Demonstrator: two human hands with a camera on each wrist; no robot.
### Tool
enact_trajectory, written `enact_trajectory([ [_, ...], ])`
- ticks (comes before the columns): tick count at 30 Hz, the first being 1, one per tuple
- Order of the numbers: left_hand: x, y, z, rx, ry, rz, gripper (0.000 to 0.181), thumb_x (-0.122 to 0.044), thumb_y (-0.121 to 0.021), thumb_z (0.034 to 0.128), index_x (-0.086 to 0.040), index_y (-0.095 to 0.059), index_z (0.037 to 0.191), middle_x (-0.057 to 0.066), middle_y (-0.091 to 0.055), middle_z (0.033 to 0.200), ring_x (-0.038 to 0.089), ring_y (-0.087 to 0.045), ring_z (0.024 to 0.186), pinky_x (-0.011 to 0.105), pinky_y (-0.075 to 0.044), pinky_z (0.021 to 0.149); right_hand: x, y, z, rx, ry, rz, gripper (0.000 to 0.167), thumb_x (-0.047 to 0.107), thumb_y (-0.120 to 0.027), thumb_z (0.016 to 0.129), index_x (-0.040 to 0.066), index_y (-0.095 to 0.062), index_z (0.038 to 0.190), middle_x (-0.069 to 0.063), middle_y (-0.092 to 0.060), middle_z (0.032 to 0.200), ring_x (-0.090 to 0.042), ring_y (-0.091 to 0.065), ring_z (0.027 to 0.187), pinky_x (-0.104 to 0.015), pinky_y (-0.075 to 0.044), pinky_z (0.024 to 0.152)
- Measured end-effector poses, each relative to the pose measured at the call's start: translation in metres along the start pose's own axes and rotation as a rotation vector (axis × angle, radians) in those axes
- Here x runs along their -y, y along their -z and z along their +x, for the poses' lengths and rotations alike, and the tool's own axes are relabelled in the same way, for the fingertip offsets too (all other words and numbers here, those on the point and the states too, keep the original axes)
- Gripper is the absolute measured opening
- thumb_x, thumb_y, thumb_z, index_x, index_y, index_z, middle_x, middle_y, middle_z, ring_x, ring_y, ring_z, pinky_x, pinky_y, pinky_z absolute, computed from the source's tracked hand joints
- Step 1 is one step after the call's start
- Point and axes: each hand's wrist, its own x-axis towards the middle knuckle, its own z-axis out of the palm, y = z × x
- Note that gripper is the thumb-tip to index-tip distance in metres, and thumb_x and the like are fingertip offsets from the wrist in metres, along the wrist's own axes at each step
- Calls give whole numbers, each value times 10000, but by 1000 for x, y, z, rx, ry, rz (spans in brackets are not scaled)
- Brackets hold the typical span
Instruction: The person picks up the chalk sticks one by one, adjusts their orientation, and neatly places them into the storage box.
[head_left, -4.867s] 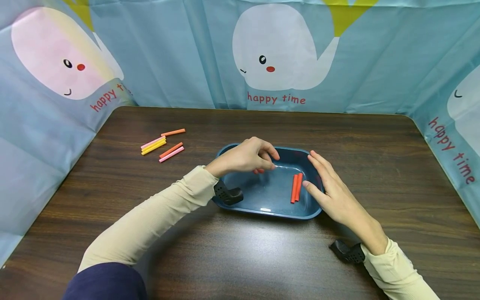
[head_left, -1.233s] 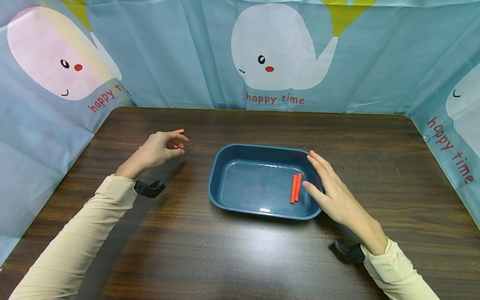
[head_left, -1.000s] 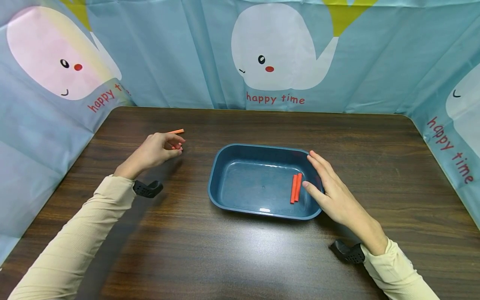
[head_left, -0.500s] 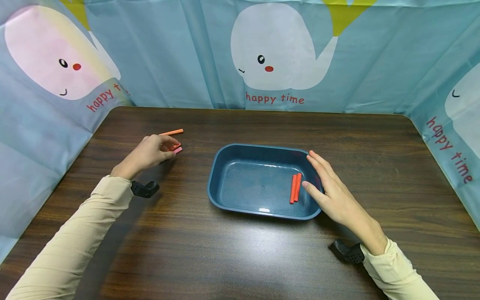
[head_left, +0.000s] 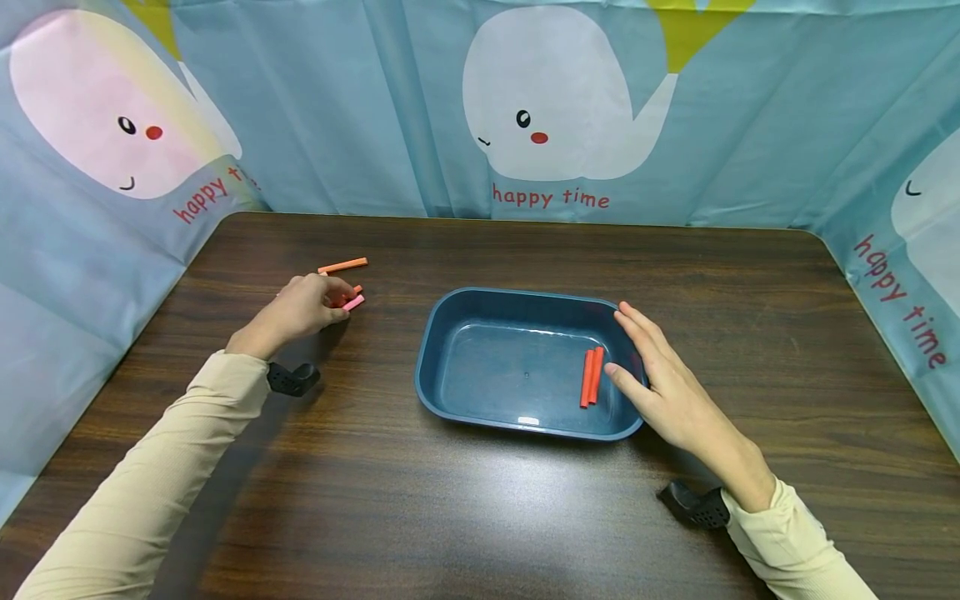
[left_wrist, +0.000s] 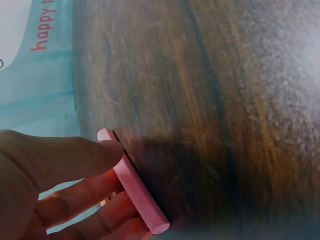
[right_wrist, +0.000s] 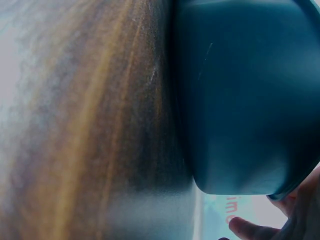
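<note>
My left hand [head_left: 288, 312] is low over the table at the left, thumb and fingers around a pink chalk stick [left_wrist: 139, 195]. In the left wrist view the thumb lies across the pink stick, with fingers behind it. The tip of an orange-red chalk stick [head_left: 357, 289] shows beside it in the head view. Just beyond the hand lies an orange chalk stick [head_left: 342, 265]. My right hand [head_left: 671, 400], fingers straight, rests at the right end of a blue plastic tray [head_left: 480, 375]. Two red chalk sticks [head_left: 587, 379] lie side by side in the tray, near that hand.
The tray stands mid-table on a dark wood-grain table [head_left: 450, 517]. Behind and at both sides hangs a light blue curtain [head_left: 330, 100] printed with whales. A black wrist strap [head_left: 693, 504] sits on the right forearm, another [head_left: 292, 379] on the left.
Since the oldest frame, my left hand has gone from above the tray to the chalk at the left. Over the last second it shifts slightly left, uncovering more orange chalk. The right hand stays put.
</note>
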Motion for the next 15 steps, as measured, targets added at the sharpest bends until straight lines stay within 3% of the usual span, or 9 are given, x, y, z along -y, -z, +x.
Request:
enact_trajectory([
  [5,1,-2,2,4,-1,33,289,-59,-700,894,40,-666,1164,166,-687,936,257,-572,786,384,-408,713,0,0,0,2,1,5,674,267,-563,1006,97,-242,1574,-91,-185,1654,-346,-254,1490,-653,-299,1103],
  [9,1,-3,3,11,-2,45,284,-60,-693,897,55,-668,1156,168,-694,931,256,-583,784,394,-423,714,0,0,0,2,1,4,674,266,-563,1006,101,-241,1575,-90,-184,1655,-343,-253,1491,-652,-301,1101],
  [15,-2,-1,3,2,-2,45,270,-47,-687,892,51,-684,1144,170,-706,950,240,-547,750,318,-393,649,-1,0,0,3,3,4,676,270,-560,1009,98,-235,1576,-89,-179,1656,-341,-248,1494,-652,-303,1100],
])
